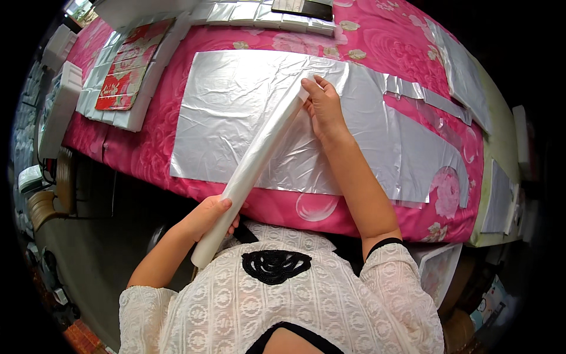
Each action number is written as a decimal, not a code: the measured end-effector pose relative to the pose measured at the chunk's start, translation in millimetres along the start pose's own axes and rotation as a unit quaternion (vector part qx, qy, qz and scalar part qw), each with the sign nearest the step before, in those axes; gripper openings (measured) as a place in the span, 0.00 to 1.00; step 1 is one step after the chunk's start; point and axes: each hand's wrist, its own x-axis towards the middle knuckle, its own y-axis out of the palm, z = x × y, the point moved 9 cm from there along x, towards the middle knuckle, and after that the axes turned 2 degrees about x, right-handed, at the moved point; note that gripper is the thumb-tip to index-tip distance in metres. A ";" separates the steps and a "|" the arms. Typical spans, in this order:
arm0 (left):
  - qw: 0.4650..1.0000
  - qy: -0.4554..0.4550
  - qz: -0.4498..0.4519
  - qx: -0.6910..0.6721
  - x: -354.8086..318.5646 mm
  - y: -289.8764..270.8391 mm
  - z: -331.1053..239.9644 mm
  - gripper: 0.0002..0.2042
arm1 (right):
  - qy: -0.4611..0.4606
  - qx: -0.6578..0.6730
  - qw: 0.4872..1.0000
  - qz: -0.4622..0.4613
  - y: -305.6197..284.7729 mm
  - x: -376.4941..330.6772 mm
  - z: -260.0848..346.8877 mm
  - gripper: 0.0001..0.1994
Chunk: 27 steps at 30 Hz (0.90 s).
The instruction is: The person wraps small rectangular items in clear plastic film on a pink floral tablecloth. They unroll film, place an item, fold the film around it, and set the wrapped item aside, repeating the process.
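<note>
A long, pale, translucent plastic roll [256,156] slants across the front of me, its lower end close to my body and its upper end over the table. My left hand [213,213] is wrapped round its lower part. Near the upper end, my right hand [321,103] pinches the roll between thumb and fingers. Beneath it, flat silvery plastic bags [218,112] lie spread over the table, wrinkled, with handle-shaped strips [427,97] at their right side. Part of the sheet is hidden by the roll and my right forearm.
A pink floral cloth [377,35] covers the table. Stacks of folded silvery packets stand at the back left, one bearing a red patterned booklet [132,65]. A dark phone [302,8] rests on another stack. More silvery sheets [457,71] lie at the right edge. A wooden chair [50,200] stands left.
</note>
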 end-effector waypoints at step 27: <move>0.997 -0.036 0.018 0.073 -35.8 -11.8 42.1 0.26 | -0.087 -0.445 0.890 0.060 -118.2 67.3 93.0 0.09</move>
